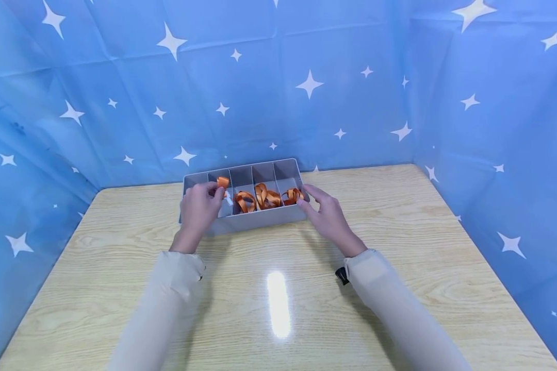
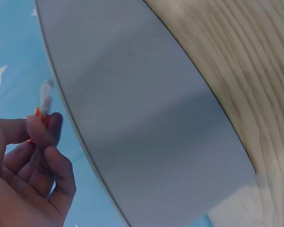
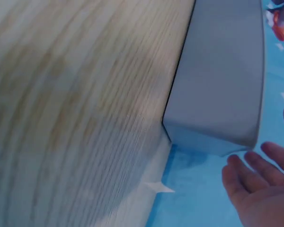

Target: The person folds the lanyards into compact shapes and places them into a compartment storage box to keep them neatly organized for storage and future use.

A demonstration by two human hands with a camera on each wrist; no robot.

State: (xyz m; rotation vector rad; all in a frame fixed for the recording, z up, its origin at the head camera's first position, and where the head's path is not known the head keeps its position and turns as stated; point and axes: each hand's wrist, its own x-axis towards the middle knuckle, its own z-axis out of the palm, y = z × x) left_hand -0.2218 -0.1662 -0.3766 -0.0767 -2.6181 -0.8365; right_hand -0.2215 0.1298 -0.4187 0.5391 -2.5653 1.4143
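A grey divided box [image 1: 260,220] stands at the back of the table, its row of compartments facing up. Over its left part, my left hand [image 1: 198,205] pinches an orange lanyard [image 1: 222,182] with a white clip [image 1: 228,199] hanging below. In the left wrist view that clip [image 2: 46,97] points up from the fingertips, beyond the box's rim. Coiled orange ribbons, apparently lanyards too, lie in the three compartments on the right: one [image 1: 245,202], another [image 1: 266,196] and a third [image 1: 292,196]. My right hand [image 1: 326,212] is at the box's right end, fingers loosely spread, holding nothing.
The wooden table [image 1: 241,299] spreads out in front of the box, with a bright light reflection on it. Blue curtains with white stars [image 1: 260,77] hang behind and at both sides. A small black item [image 1: 342,275] shows at the right cuff.
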